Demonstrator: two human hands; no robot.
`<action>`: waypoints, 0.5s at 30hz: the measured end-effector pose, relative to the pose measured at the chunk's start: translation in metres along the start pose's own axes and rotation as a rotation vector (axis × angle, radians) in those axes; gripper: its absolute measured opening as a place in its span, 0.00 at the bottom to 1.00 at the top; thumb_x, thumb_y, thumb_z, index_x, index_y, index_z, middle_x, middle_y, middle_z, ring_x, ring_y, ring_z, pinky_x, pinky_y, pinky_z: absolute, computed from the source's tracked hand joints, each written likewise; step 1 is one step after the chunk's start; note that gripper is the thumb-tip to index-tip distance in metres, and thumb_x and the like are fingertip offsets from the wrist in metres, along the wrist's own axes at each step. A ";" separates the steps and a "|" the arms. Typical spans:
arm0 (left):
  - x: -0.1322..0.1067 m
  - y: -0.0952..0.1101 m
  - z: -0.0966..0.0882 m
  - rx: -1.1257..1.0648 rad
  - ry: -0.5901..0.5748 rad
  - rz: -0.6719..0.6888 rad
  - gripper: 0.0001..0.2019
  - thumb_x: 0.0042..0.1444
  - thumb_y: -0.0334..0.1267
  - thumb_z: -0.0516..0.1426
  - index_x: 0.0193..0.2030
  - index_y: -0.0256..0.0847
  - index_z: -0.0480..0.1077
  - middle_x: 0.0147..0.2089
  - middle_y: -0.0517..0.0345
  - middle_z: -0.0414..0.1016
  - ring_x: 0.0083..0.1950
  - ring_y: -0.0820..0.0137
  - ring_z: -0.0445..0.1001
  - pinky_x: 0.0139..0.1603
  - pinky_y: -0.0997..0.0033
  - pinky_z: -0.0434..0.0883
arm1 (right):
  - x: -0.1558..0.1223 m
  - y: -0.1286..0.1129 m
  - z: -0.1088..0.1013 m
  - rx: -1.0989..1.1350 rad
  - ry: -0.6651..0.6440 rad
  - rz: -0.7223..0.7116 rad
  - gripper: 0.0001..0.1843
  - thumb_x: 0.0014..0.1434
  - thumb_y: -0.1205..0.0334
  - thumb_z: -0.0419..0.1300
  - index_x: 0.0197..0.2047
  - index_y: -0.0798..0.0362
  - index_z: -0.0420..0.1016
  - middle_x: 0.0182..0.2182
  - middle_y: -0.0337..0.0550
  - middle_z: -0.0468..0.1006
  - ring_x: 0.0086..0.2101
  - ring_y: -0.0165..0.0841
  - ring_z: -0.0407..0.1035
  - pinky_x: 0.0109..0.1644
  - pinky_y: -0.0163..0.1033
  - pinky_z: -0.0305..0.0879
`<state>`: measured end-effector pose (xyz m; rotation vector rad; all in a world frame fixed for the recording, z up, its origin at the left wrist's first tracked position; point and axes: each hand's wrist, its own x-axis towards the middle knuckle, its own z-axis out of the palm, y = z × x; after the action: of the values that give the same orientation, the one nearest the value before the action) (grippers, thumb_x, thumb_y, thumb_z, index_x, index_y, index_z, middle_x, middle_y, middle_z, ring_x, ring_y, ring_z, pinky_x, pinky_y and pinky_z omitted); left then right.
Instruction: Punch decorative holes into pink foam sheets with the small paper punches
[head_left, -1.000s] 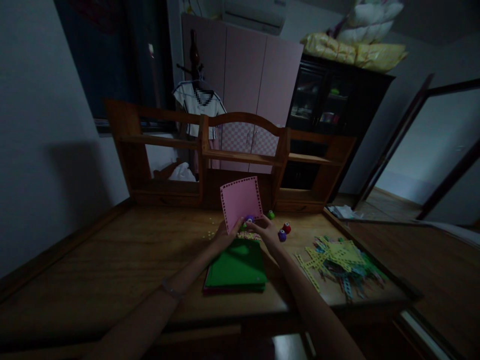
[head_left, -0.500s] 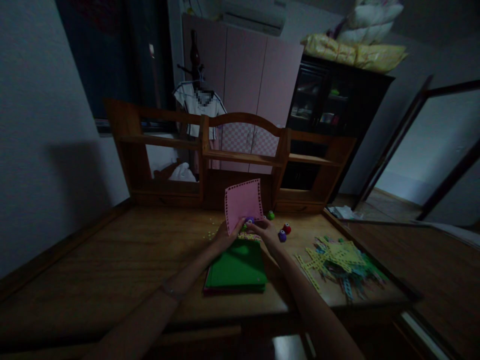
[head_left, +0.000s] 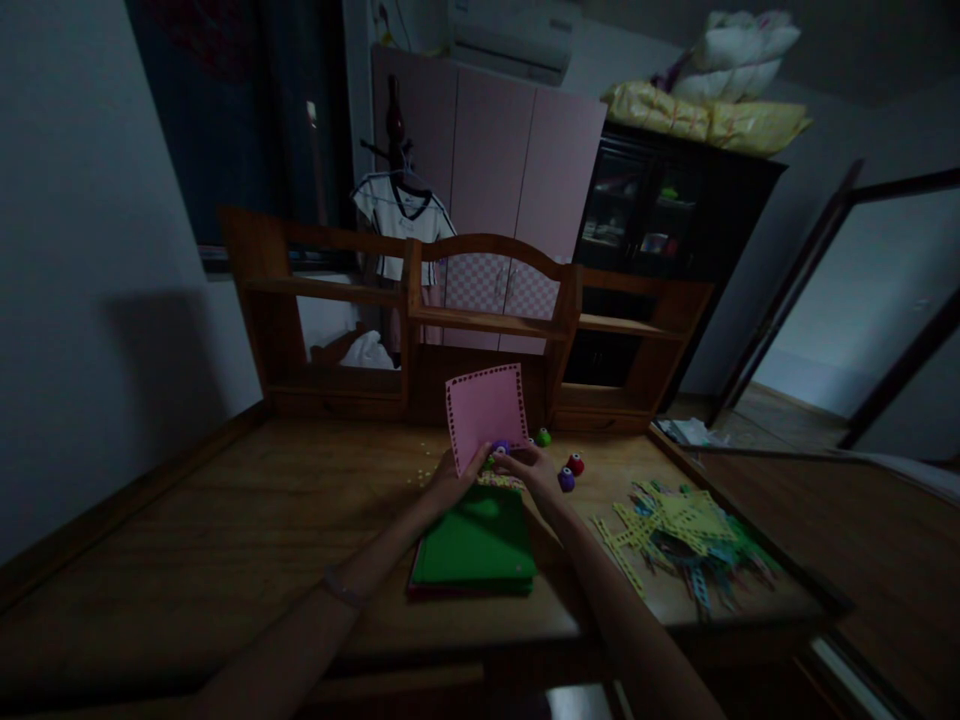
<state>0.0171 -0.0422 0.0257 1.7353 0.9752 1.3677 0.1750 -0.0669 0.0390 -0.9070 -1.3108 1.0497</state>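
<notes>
A pink sheet of paper (head_left: 487, 408), with a row of small punched holes along its edges, stands tilted up above the table. My left hand (head_left: 454, 482) is closed on its lower left corner, thumb toward the middle. My right hand (head_left: 534, 470) is closed at the sheet's lower edge, around a small purple craft punch (head_left: 500, 449) that sits between my two hands. A bit of green shows beside the left thumb, too small to make out. Below my hands lies a stack of green sheets (head_left: 476, 540), with small paper bits (head_left: 501, 481) at its far edge.
Right of my hands stand a red punch (head_left: 575, 464), another purple punch (head_left: 566, 479) and a green punch (head_left: 544, 437). A pile of punched paper strips (head_left: 675, 530) covers the table's right side. A wooden shelf (head_left: 487, 322) borders the table's back.
The view has tilted up slightly, so everything sits a little lower in it. Both hands keep their hold on the sheet and punch, with barely any movement.
</notes>
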 end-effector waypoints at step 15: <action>0.001 0.000 0.001 0.025 -0.015 0.050 0.20 0.57 0.50 0.53 0.47 0.39 0.73 0.48 0.51 0.76 0.50 0.62 0.74 0.53 0.62 0.69 | -0.001 0.000 0.003 0.028 0.024 0.037 0.20 0.42 0.49 0.68 0.37 0.52 0.77 0.34 0.44 0.78 0.34 0.38 0.73 0.40 0.43 0.71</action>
<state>0.0180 -0.0416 0.0262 1.7971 0.9506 1.3769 0.1725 -0.0684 0.0391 -0.9235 -1.2611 1.0807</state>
